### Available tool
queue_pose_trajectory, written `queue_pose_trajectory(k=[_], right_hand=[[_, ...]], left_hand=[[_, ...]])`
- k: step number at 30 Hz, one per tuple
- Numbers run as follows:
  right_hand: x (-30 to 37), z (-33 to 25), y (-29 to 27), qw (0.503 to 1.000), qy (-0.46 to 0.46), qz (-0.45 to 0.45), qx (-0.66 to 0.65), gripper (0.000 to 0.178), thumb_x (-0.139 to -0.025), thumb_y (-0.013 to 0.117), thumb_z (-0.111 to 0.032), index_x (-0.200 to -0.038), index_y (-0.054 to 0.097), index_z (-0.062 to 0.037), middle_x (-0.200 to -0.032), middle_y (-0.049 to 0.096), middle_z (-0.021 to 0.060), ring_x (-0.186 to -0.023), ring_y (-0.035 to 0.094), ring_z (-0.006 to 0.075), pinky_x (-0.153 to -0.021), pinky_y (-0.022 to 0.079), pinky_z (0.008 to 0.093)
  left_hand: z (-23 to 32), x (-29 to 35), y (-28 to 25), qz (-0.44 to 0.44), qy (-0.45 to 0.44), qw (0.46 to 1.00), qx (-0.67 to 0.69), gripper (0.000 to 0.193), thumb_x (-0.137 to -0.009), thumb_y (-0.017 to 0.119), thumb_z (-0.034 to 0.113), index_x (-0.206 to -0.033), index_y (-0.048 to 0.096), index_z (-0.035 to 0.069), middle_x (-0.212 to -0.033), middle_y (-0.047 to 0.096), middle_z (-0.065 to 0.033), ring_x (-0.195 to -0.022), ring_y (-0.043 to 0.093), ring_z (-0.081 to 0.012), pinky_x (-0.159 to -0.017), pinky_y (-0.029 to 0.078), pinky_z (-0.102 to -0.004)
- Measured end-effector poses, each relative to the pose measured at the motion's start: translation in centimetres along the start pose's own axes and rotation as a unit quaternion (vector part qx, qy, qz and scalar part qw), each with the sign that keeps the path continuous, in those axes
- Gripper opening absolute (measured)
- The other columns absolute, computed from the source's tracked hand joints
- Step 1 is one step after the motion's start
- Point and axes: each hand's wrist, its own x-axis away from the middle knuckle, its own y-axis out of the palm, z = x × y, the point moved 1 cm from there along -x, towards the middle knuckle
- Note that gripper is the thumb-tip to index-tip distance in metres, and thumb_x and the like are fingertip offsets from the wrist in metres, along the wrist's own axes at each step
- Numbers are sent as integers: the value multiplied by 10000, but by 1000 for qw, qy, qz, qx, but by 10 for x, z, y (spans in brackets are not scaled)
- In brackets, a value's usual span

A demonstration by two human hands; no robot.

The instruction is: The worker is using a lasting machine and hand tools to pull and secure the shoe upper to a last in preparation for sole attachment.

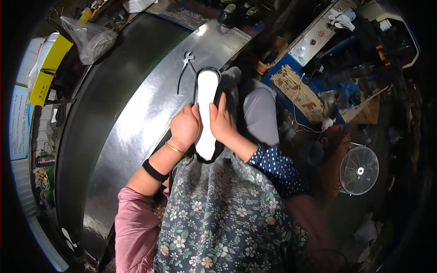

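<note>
A shoe upper [208, 104] lies bottom side up over my lap, its long white sole face showing inside a dark rim. Its rounded wider end points away from me. My left hand [185, 124] grips its left side, fingers curled under and thumb along the edge. On the opposite side my right hand [222, 120] holds it, with fingers stretched along the edge and thumb near the white face. The undersides of both grips are hidden. Pincers [185, 68] with dark handles rest on the shiny metal bench [136, 107], just left of the shoe's far end.
A dark belt [109, 86] curves along the bench's left. At the far right stands a blue machine [296, 84] with a control panel [314, 41]. A round fan [359, 171] is at the right. A yellow box [48, 68] and a clear plastic bag [88, 41] sit upper left.
</note>
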Motion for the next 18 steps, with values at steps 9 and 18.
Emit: queue_pose_trajectory(k=[9,18], right_hand=[[-26,5,2,925,0,-152,-348,678,-1037,320,-450,-1459,239,75,-1498,339,188,-1406,291,240,-1134,251,321],[-8,-4,-57,933,-38,-163,-319,730,-1001,442,-452,-1485,195,35,-1453,395,233,-1365,374,299,-1106,306,354]], left_hand=[[-33,-25,16,-197,-234,573,761,638,-979,359,562,-1239,558,14,-1071,658,-151,-945,651,-245,-888,519,-375],[19,-27,9,-53,-225,555,799,450,-972,466,401,-1182,588,22,-1108,650,-108,-988,630,-231,-925,486,-362]])
